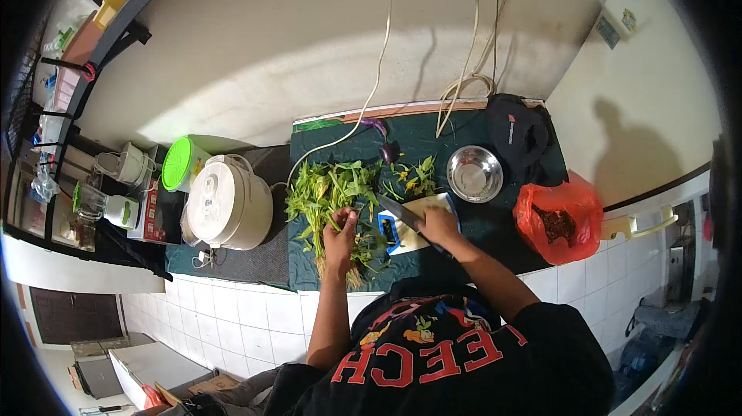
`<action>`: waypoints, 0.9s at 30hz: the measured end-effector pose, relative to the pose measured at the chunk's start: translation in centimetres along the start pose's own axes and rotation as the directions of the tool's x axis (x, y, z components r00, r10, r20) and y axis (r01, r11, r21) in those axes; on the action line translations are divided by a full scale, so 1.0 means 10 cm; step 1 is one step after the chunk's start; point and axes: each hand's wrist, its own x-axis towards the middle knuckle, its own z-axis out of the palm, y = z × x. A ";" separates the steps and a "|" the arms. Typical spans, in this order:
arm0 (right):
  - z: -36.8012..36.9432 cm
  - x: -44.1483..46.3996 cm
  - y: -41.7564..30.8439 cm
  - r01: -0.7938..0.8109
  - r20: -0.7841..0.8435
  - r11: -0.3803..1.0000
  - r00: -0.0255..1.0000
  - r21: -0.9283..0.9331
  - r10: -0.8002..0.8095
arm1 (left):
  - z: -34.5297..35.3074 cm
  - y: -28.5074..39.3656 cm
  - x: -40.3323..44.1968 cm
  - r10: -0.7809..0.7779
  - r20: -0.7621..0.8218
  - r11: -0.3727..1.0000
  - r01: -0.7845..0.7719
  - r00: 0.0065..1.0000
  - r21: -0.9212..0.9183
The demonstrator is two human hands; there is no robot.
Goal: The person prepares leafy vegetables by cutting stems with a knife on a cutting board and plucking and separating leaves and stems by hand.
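My right hand is closed around a knife, its blade pointing up and left over the cutting board. The board is pale with a blue edge and a dark cut-out at its left end. To its left, my left hand is closed in a pinch on a green stem, over a heap of leafy greens. Pale roots of the greens hang toward the table's front edge. Loose leaves lie behind the board. A purple eggplant rests near the back of the table.
A steel bowl stands right of the board. Farther right are an open red plastic bag with brown contents and a black cloth item. On the left sit a white rice cooker and a green-lidded tub. A cable hangs onto the table.
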 end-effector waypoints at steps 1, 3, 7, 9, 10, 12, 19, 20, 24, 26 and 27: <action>0.05 -0.18 0.01 0.024 0.031 0.987 0.999 -0.159 -0.019 | -0.03 -0.01 -0.02 -0.004 -0.009 1.000 0.004 1.000 -0.005; 0.23 -0.46 0.15 0.073 -0.011 0.973 0.997 -0.220 -0.077 | -0.05 -0.06 -0.06 0.015 -0.022 0.999 -0.016 1.000 -0.046; 0.55 -0.56 0.49 0.041 0.015 0.958 0.999 -0.284 -0.038 | -0.12 -0.20 -0.10 -0.024 0.012 0.996 0.025 1.000 -0.089; 0.56 -0.62 0.56 -0.026 0.021 0.968 0.999 -0.250 0.032 | -0.12 -0.24 -0.15 -0.047 0.023 0.998 0.048 0.999 -0.040; 0.55 -0.67 0.60 -0.019 -0.017 0.964 1.000 -0.266 0.015 | -0.10 -0.23 -0.17 -0.068 0.037 0.998 0.067 0.997 0.011; 0.49 -0.78 0.66 -0.019 -0.064 0.959 0.998 -0.282 0.001 | -0.05 -0.25 -0.20 -0.104 0.040 0.994 0.105 0.994 -0.027; 0.69 -1.32 0.92 -0.027 -0.141 0.960 0.990 -0.280 -0.013 | 0.02 -0.31 -0.23 -0.119 0.145 0.993 0.116 0.982 0.029; 0.74 -1.33 0.98 -0.030 -0.205 0.965 0.978 -0.262 -0.026 | 0.02 -0.29 -0.24 -0.101 0.132 0.993 0.091 0.986 0.082; 0.71 -1.31 0.97 -0.142 -0.226 0.954 0.971 -0.264 0.082 | 0.06 -0.38 -0.24 0.014 0.185 0.997 -0.027 0.983 0.068; 0.65 -1.25 0.97 -0.119 -0.319 0.918 0.948 -0.378 -0.009 | 0.06 -0.47 -0.21 0.075 0.207 0.994 -0.090 0.975 0.062; 0.55 -1.22 0.89 -0.120 -0.320 0.917 0.947 -0.380 -0.009 | 0.06 -0.49 -0.21 0.100 0.220 0.978 -0.137 0.970 0.159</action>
